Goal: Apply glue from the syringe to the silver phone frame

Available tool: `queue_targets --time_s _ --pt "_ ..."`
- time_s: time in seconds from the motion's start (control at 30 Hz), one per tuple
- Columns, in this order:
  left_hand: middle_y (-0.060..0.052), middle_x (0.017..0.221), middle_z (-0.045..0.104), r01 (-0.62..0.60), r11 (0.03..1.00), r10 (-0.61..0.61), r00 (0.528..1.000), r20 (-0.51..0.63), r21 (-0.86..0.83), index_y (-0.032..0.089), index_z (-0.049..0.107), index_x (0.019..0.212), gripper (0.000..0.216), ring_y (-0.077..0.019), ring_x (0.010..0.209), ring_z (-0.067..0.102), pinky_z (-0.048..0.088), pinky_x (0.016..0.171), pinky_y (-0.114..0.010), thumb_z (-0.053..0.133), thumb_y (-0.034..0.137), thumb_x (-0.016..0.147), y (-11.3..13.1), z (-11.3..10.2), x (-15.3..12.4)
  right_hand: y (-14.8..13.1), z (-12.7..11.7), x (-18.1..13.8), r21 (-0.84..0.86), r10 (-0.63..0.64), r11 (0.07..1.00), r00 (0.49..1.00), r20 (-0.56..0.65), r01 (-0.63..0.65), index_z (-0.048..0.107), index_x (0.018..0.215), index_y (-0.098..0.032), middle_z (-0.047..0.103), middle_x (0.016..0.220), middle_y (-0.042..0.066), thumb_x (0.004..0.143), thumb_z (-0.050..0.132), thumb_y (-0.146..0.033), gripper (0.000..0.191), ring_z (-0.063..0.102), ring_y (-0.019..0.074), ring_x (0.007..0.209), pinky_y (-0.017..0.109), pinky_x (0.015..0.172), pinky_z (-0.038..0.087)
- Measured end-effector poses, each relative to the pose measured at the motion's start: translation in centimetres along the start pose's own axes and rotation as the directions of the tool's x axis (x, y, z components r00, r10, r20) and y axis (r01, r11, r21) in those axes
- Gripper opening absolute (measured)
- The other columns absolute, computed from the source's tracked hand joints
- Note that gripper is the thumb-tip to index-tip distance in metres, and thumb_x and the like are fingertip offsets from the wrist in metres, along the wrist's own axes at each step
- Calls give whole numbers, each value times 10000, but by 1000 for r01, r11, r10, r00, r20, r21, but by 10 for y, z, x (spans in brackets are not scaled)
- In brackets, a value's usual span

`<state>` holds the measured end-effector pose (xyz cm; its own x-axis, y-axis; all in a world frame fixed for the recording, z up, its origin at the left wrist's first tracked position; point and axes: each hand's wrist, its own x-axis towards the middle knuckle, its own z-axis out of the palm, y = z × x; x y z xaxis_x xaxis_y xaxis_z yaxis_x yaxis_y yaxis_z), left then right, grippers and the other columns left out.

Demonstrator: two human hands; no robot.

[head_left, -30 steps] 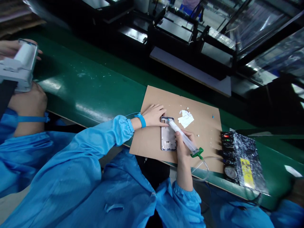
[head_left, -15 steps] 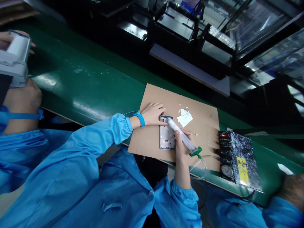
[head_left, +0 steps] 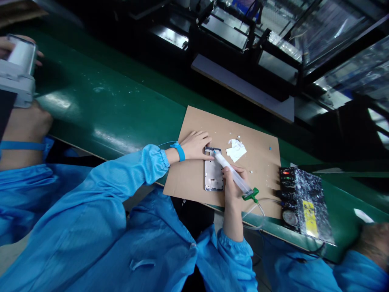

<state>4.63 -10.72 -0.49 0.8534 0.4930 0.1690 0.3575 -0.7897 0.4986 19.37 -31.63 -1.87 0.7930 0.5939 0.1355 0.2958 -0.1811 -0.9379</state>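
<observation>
A phone frame (head_left: 213, 176) with a pale metal inside lies flat on a sheet of brown cardboard (head_left: 194, 121). My left hand (head_left: 196, 146), a blue strap at its wrist, rests at the frame's upper left corner, thumb on its edge and fingers curved around the top, holding it in place. In my right hand (head_left: 234, 182) is a tilted dispensing syringe (head_left: 227, 166), clear-bodied, with a green cap and a hose at its back end. Its blue tip points down at the upper part of the frame; whether it touches is too small to tell.
White paper scraps (head_left: 236, 150) and small crumbs lie on the cardboard. To the right stands a speckled black dispenser box (head_left: 305, 205) with a gauge. A co-worker's hands hold a phone-like part in a grey fixture (head_left: 18, 81) at left; another person's hand (head_left: 375, 243) is at right.
My hands, the syringe and the phone frame look almost the same. The co-worker's hands and fixture at left have shifted slightly up and left.
</observation>
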Motion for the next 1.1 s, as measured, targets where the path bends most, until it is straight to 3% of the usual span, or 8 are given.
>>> queue_targets --time_s 1.1 --pt "-88 1181 693 -2 1000 2 1000 -4 3 223 633 1030 492 -301 1126 622 435 978 -445 731 699 957 1 0 0 2 -2 0 109 17 994 1000 -9 -16 640 966 -215 749 768 7 824 908 -643 524 672 173 633 293 588 531"
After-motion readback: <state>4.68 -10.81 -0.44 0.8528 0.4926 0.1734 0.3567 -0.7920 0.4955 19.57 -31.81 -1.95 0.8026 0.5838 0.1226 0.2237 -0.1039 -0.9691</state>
